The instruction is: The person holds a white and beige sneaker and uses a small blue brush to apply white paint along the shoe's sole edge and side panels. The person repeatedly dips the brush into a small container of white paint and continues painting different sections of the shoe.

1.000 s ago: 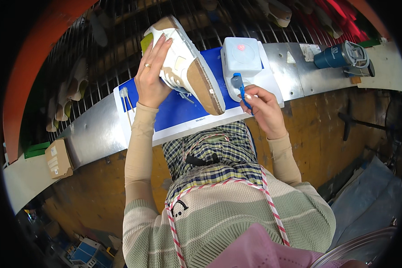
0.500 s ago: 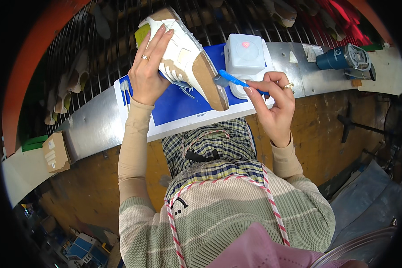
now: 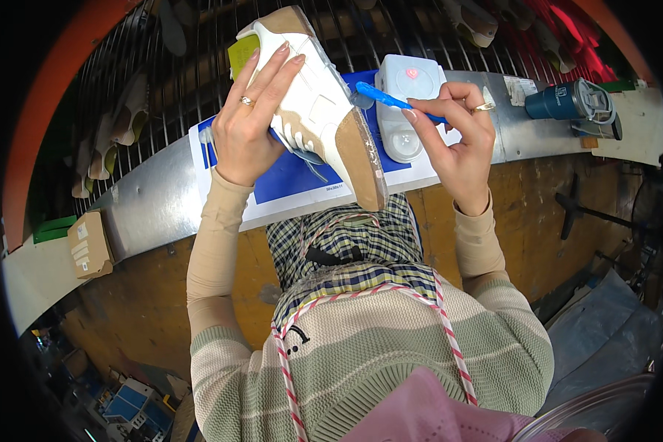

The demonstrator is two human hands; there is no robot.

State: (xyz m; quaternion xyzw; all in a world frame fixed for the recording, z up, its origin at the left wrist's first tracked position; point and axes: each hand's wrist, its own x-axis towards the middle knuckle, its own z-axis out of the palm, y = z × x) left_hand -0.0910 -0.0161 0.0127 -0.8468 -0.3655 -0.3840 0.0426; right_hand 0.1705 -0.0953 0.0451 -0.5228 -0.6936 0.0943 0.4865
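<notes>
The left hand [image 3: 250,140], fingers spread over the white upper, grips the shoe [image 3: 323,109] above the counter [image 3: 151,221]; if that one-sided hold loosened, the shoe could tip, letting the blue tool [image 3: 390,98] stray onto the upper; the toe points down and slightly right, the long axis slanting from upper left; the right hand [image 3: 462,136] pinches the tool beside the sole, contact unclear.
</notes>
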